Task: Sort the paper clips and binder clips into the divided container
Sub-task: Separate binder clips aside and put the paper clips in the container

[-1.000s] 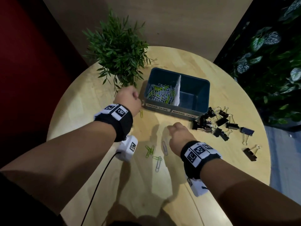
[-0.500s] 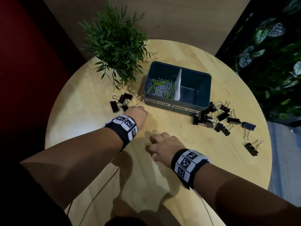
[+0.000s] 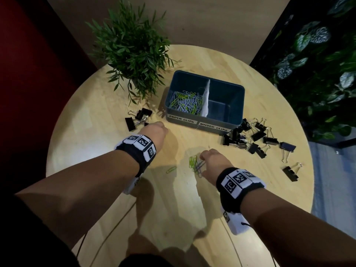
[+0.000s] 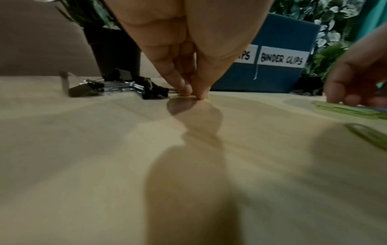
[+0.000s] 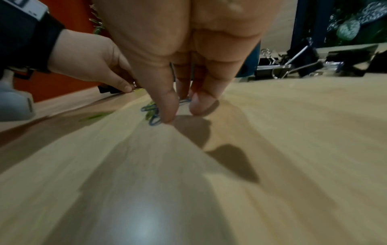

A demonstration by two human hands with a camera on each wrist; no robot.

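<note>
Container (image 3: 219,126) labels read "PAPER CLIPS", "BINDER CLIPS". Right hand (image 3: 212,163) fingertips pinch loose paper clips (image 3: 196,163); left hand (image 3: 154,132) pinches something hidden at table (image 3: 96,132).

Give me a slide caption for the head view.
Both hands gather loose paper clips beside the divided container; binder clips wait unsorted on the table.

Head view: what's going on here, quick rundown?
A person is sorting clips into a blue divided container on a round table. The paper clips section already holds a pile; the binder clips section looks empty. The right hand is gathering a small bunch of loose paper clips with its fingertips on the table. The left hand pinches at something small on the tabletop near a few binder clips. More binder clips lie right of the container.
</note>
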